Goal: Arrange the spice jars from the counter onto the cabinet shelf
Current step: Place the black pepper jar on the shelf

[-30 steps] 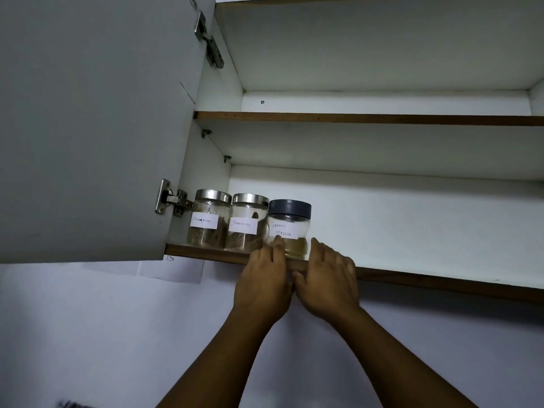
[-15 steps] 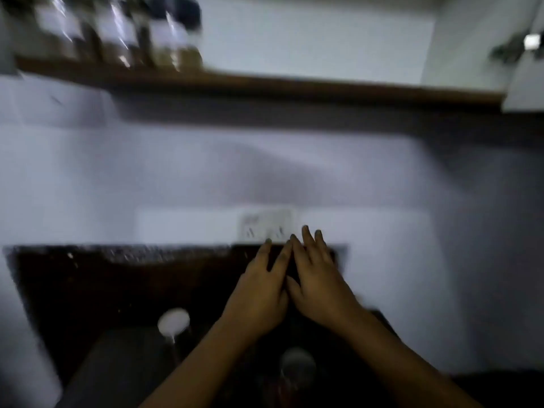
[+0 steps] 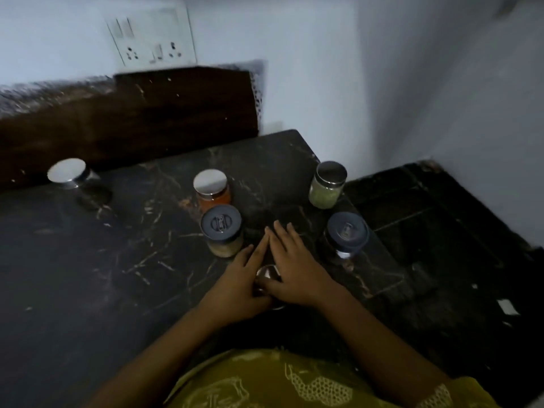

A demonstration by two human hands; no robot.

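Note:
Several spice jars stand on the dark marble counter [image 3: 88, 275]: a silver-lidded jar [image 3: 67, 172] at the far left, an orange-filled jar [image 3: 211, 187], a grey-lidded jar of beige spice [image 3: 222, 228], a green-filled jar [image 3: 328, 184] and a grey-lidded jar [image 3: 347, 234] near the right edge. My left hand [image 3: 240, 282] and my right hand [image 3: 295, 269] lie side by side, fingers straight and fingertips touching, over another silver-lidded jar [image 3: 268, 273]. Only a sliver of its lid shows between them. The cabinet shelf is out of view.
A dark wooden backsplash [image 3: 147, 113] runs behind the counter, with a white socket plate [image 3: 153, 39] above it. The counter ends at the right, where dark floor tiles [image 3: 441, 231] lie below beside a white wall.
The view swung down from the cabinet shelf to the counter. Both hands left the grey-lidded jar on the shelf and came down together over a silver-lidded jar.

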